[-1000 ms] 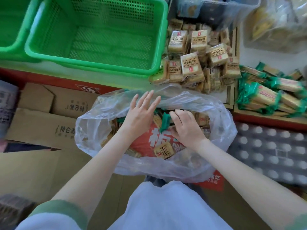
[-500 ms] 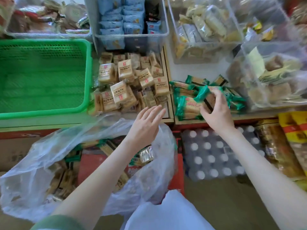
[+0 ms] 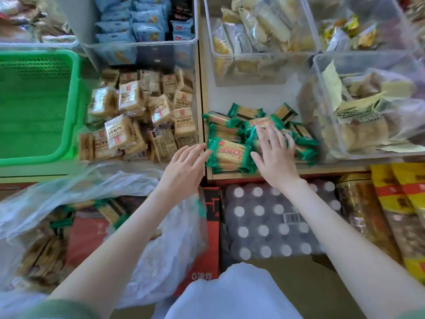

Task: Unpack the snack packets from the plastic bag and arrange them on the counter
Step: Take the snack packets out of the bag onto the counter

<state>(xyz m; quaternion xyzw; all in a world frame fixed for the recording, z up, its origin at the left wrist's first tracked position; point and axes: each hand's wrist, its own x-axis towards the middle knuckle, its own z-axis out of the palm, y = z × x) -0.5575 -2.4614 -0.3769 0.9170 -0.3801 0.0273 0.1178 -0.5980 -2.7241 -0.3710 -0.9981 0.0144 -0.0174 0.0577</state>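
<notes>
Two hands, fingers straight, gripping nothing: right hand (image 3: 276, 157) flat on the green packets (image 3: 230, 155), left hand (image 3: 184, 166) seemingly touching their near edge. The pile crowds the counter (image 3: 253, 100) lip; a shove could drop some toward the slumped plastic bag (image 3: 165, 245), which holds more.

Light: bright, even | shadows: soft | blur: slight | edges: wide-angle bowed

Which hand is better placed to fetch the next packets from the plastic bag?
Left. The left hand is open and nearer the plastic bag; the right hand lies on the green packets, farther away.
</notes>
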